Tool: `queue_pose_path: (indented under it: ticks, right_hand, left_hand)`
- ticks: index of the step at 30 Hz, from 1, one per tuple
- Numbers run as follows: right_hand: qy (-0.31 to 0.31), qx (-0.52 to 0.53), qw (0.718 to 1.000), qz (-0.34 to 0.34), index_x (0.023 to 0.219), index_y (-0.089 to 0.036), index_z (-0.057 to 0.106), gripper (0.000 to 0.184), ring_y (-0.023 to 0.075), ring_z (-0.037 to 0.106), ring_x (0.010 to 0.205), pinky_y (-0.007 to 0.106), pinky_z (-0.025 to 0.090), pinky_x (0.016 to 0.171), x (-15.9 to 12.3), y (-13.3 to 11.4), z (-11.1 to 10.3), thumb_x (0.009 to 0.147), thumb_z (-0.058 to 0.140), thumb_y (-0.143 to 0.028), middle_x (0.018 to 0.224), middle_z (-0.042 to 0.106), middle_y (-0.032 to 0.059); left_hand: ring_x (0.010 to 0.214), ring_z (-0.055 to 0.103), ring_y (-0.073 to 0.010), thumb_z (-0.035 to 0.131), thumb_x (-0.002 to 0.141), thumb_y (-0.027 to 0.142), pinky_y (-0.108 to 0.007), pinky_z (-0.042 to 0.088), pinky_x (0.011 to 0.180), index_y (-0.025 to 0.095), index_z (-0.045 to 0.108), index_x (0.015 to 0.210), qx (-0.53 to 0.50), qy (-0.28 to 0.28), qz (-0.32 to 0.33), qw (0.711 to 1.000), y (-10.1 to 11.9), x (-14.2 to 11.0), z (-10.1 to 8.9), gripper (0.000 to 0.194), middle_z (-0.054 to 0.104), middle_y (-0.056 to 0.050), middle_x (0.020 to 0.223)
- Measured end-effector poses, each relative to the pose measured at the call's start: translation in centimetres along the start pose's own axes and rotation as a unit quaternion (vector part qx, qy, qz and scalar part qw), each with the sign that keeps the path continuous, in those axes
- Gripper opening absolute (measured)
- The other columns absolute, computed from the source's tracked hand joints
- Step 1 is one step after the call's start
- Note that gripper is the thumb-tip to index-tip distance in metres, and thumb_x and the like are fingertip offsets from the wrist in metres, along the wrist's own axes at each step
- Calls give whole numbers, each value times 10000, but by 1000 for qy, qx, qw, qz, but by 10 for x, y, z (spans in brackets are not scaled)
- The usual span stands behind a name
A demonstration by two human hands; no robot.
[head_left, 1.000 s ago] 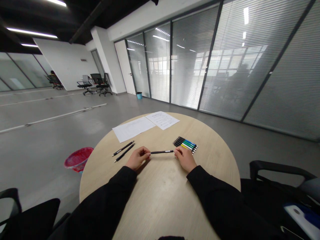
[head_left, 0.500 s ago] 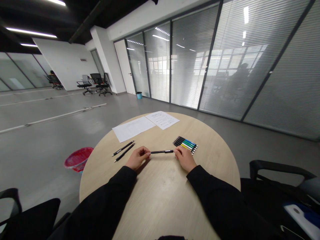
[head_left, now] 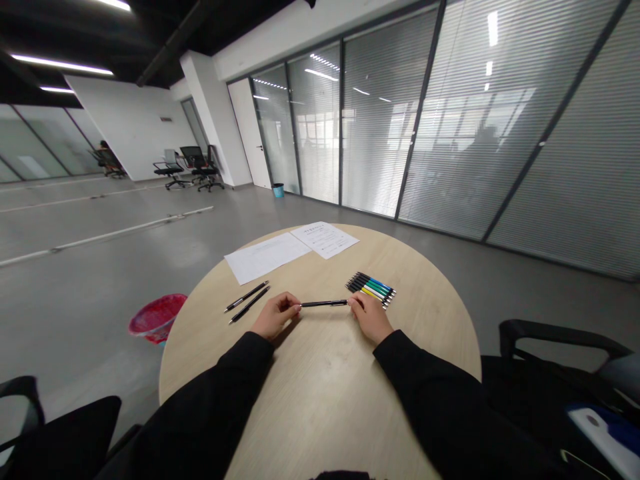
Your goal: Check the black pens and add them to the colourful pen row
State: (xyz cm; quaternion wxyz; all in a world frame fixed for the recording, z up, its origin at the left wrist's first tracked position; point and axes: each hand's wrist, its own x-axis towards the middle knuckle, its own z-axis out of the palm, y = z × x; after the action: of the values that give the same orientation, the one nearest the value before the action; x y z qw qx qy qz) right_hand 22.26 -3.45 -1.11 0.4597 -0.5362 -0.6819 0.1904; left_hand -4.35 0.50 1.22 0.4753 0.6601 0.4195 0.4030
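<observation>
One pen [head_left: 324,304]: in the middle of the table [head_left: 320,407], lying crosswise between the hands; clip towards the right end; whether it touches the wood, cannot tell
Left hand [head_left: 274,316]: thumb and fingers closed on the left tip, no visible gap
Right hand [head_left: 371,317]: closed in a pinch on the right end, beside the clip
Hold: by both ends, probably to keep it level and steady; barrel left uncovered, so the clip shows
Pair of pens [head_left: 249,305]: left of the left hand, slanting nearly parallel, slightly apart; likely set aside within easy reach
Row [head_left: 374,287]: coloured and dark pens side by side, just beyond the right hand, which hides part; aligned perhaps so each can be told apart
Sheets [head_left: 267,257]: two, far side, edges meeting; out of the hands' way, it seems
</observation>
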Motion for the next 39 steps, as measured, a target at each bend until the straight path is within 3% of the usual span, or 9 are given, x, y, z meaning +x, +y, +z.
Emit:
queue_pose_path:
  ticks: [13, 22, 39]
  right_hand:
    - [-1, 18, 1000, 11, 670, -191, 609, 286, 153, 544, 623, 256, 364, 602, 0, -2, -2, 897, 466, -292, 638, 625, 9]
    - [19, 103, 993, 47, 888, -175, 676, 178, 173, 621, 691, 278, 463, 648, 3, 15, 11, 818, 564, -295, 789, 692, 39]
    - [14, 88, 994, 64, 856, -177, 665, 167, 170, 593, 674, 275, 457, 623, 1, 8, 7, 823, 548, -292, 734, 664, 30]
  left_hand:
    - [587, 568, -127, 713, 731, 386, -263, 452, 602, 153, 592, 763, 29, 2, 12, 999, 3, -1, 0, 264, 624, 6, 636]
    - [577, 557, -122, 713, 735, 375, -254, 441, 589, 151, 588, 751, 30, 3, 13, 999, 2, -1, 0, 256, 618, 11, 623]
    - [587, 568, -133, 700, 738, 403, -265, 462, 591, 164, 589, 760, 51, 3, 17, 999, 3, -2, 0, 264, 619, 5, 631]
